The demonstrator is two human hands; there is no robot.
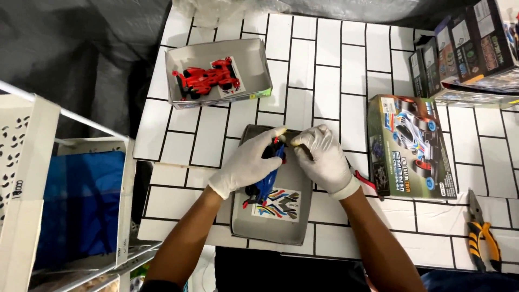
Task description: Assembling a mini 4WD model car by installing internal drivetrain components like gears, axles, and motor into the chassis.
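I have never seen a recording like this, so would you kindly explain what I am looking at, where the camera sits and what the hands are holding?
There is no machine here: a person works with two hands in white gloves. The single picture comes from a camera worn on the person's head, looking down at a table covered in a white brick-pattern sheet.

The left hand and the right hand together hold a small blue toy race car over a shallow grey cardboard tray, which also holds a colourful sticker sheet.

Farther away, a second grey tray holds a red toy race car. To the right lie a printed kit box, a stack of similar boxes and yellow-and-black pliers.
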